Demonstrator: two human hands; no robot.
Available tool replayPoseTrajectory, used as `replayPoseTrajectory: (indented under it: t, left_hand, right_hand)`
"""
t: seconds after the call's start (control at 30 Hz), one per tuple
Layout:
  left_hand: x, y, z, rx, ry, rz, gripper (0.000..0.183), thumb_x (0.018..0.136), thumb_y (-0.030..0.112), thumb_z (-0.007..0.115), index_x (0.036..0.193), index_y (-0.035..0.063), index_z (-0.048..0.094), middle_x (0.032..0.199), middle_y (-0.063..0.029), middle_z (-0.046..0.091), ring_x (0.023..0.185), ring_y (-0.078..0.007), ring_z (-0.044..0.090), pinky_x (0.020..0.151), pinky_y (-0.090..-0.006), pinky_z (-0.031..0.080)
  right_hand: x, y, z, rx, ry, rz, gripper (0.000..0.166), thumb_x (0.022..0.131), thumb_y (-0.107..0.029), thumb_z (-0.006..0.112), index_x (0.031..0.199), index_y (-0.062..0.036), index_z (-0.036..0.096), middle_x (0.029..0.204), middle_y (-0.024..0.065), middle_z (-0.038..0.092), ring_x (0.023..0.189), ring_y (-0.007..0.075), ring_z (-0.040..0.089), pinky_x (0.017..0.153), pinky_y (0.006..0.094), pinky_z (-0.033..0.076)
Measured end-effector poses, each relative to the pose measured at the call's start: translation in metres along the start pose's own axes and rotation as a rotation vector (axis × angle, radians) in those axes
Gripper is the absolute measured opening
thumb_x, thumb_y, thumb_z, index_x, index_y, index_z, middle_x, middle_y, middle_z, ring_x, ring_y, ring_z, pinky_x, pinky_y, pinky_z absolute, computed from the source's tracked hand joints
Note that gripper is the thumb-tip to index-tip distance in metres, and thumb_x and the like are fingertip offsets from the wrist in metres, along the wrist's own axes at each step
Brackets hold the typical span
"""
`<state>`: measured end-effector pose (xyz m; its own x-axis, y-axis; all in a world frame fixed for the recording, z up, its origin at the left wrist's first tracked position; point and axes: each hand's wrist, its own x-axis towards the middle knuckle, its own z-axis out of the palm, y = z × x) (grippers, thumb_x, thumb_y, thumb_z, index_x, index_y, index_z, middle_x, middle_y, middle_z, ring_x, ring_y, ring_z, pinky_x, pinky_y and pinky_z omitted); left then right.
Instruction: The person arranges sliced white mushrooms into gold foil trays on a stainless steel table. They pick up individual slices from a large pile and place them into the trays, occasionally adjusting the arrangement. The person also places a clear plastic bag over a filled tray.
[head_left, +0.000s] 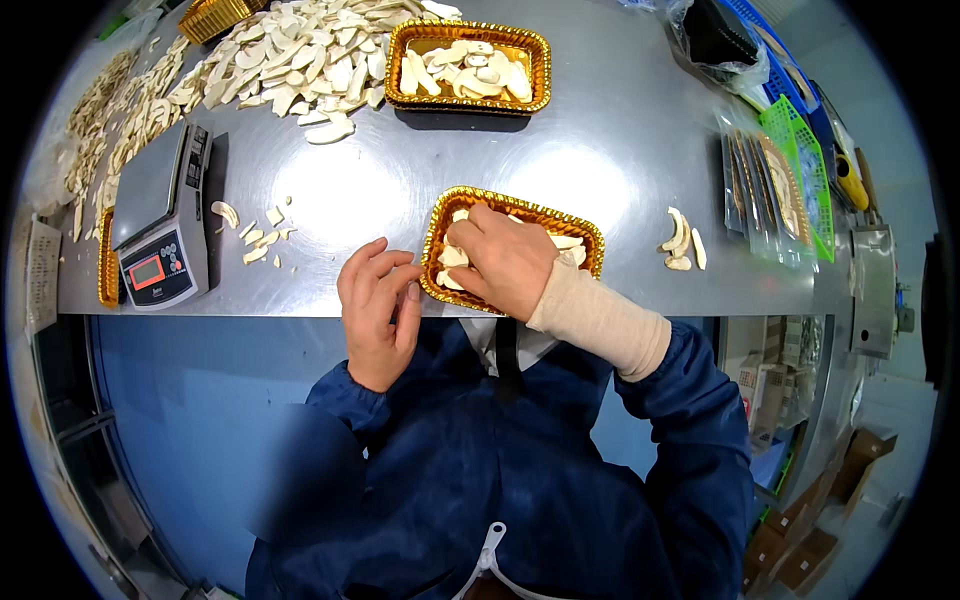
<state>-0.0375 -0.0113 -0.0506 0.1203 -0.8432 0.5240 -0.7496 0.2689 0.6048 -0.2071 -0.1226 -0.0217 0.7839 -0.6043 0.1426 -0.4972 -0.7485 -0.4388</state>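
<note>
A gold plastic tray with a beaded rim lies slightly turned at the table's near edge, holding pale dried slices that look like mushroom. My right hand, with a beige bandage-like sleeve around the wrist, reaches down into it from above. Its fingertips are among the slices; whether they pinch one is hidden. Beside the tray's left end is my left hand, fingers loosely curved and holding nothing. Its fingertips come close to the rim, and contact is hard to tell.
Farther back stands another gold tray of slices, beside a large slice pile. A digital scale is at left, near small fragments. On the right lie loose slices, bagged packs and a green basket.
</note>
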Motion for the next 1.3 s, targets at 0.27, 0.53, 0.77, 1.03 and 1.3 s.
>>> replayPoseTrajectory:
  t: [0.27,0.53,0.77,1.03,1.3]
  left_hand:
    - [-0.001,0.003,0.000,-0.026,-0.037,0.001,0.022,0.080,-0.004,0.061,0.101,0.0026,0.064,0.107,-0.0112,0.063,0.115,-0.0355,0.052,0.097,-0.0420,0.041]
    - [0.004,0.011,0.009,0.094,-0.177,0.104,0.024,0.078,0.002,0.066,0.102,0.0051,0.066,0.111,-0.0090,0.062,0.124,-0.0368,0.045,0.101,-0.0471,0.035]
    - [0.011,0.011,0.012,0.120,-0.258,0.072,0.026,0.078,0.008,0.069,0.104,0.0072,0.068,0.112,-0.0088,0.059,0.126,-0.0370,0.041,0.103,-0.0483,0.032]
    - [0.006,0.011,0.006,0.063,-0.165,0.036,0.024,0.082,0.003,0.063,0.106,0.0051,0.065,0.110,-0.0097,0.061,0.127,-0.0379,0.041,0.103,-0.0461,0.034]
    - [0.006,0.005,-0.003,0.032,-0.061,-0.033,0.020,0.082,-0.001,0.062,0.101,0.0035,0.065,0.105,-0.0092,0.063,0.124,-0.0362,0.044,0.102,-0.0434,0.036]
  right_hand:
    - [-0.004,0.021,-0.024,0.207,0.056,0.030,0.010,0.086,-0.014,0.062,0.091,-0.0062,0.060,0.086,0.0109,0.061,0.076,0.0302,0.063,0.066,0.0368,0.051]
    - [-0.007,0.028,-0.019,0.039,0.031,0.048,0.013,0.085,-0.017,0.064,0.093,-0.0077,0.060,0.087,0.0095,0.058,0.076,0.0299,0.063,0.065,0.0377,0.052]
    - [0.002,0.026,-0.001,-0.056,0.089,-0.070,0.021,0.082,-0.018,0.067,0.095,-0.0065,0.055,0.086,0.0089,0.056,0.077,0.0284,0.062,0.062,0.0380,0.052]
    - [-0.002,0.019,-0.012,0.085,0.048,-0.039,0.021,0.085,-0.018,0.065,0.102,-0.0087,0.057,0.087,0.0089,0.057,0.077,0.0294,0.062,0.063,0.0383,0.052]
    - [0.002,0.007,-0.005,-0.017,-0.132,-0.129,0.026,0.082,-0.017,0.067,0.105,-0.0101,0.059,0.091,0.0088,0.054,0.080,0.0273,0.063,0.062,0.0387,0.051]
